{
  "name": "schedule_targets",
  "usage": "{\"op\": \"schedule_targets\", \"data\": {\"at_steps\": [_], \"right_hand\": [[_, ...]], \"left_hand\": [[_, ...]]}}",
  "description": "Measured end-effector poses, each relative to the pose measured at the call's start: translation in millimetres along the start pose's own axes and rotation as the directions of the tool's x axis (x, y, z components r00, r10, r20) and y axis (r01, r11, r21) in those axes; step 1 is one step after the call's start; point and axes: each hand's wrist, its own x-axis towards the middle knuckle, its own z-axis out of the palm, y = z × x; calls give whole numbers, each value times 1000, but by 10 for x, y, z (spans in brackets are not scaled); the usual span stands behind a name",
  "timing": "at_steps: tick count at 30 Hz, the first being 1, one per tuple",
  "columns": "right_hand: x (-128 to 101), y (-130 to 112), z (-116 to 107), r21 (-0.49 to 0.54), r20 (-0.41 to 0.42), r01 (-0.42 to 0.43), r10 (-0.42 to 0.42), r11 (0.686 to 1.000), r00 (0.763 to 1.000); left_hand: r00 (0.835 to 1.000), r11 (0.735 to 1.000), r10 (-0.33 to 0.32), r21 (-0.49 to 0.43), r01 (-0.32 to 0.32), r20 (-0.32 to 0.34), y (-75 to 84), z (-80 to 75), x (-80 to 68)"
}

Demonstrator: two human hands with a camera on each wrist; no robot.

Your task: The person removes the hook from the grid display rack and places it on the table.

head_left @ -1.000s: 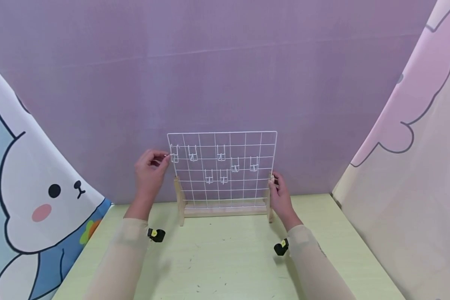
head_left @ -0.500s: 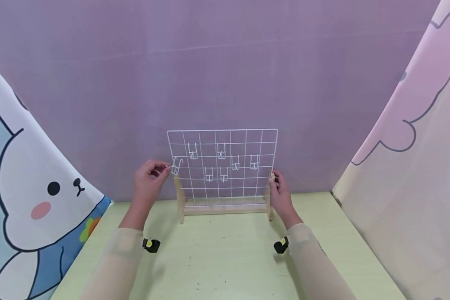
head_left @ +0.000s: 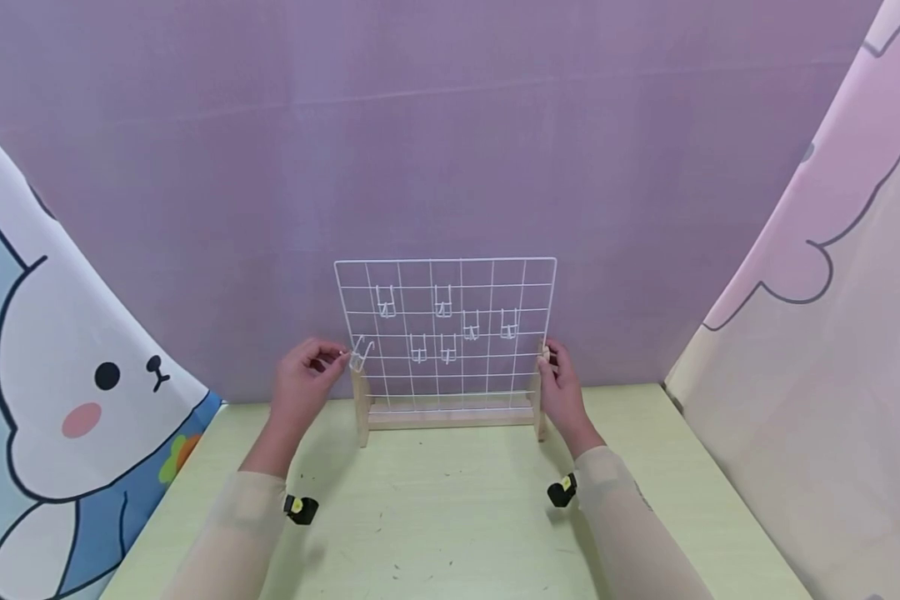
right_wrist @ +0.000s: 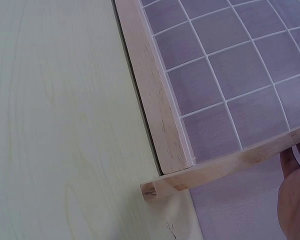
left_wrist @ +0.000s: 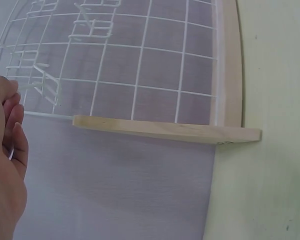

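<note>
A white wire grid panel (head_left: pixel 446 260) stands upright in a wooden stand (head_left: pixel 450 421) on the table. Between thumb and fingertips, my left hand (head_left: pixel 305 379) pinches a white wire hook (head_left: pixel 358 358) at the panel's left edge, just over the top of the left wooden post (left_wrist: pixel 160 129). The hook is tilted, its prongs pointing up and overlapping the grid wires in the head view. On the other side, my right hand (head_left: pixel 562 392) holds the right post (right_wrist: pixel 230 164) near its top, thumb in front and fingers partly hidden behind. Several similar hooks (head_left: pixel 443 302) hang on the panel.
Behind the panel rises a purple cloth backdrop (head_left: pixel 450 150). Printed cloths flank the pale table (head_left: pixel 435 517), a rabbit cloth (head_left: pixel 82 358) on the left and a pink and cream one (head_left: pixel 825 350) on the right. Small dark specks dot the tabletop.
My left hand has moved down along the panel's left edge and slightly right, carrying the hook, which has tilted away from its upright pose. My right hand stays on the post.
</note>
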Motion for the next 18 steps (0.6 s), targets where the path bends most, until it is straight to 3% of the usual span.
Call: {"op": "schedule_targets", "data": {"at_steps": [9, 18], "right_hand": [[-62, -259, 5, 37, 23, -14, 13, 999, 1000], [-3, 19, -2, -13, -2, 32, -32, 999, 999]], "left_hand": [[997, 996, -73, -42, 74, 26, -59, 27, -89], [993, 992, -106, -59, 109, 51, -131, 76, -171]]}}
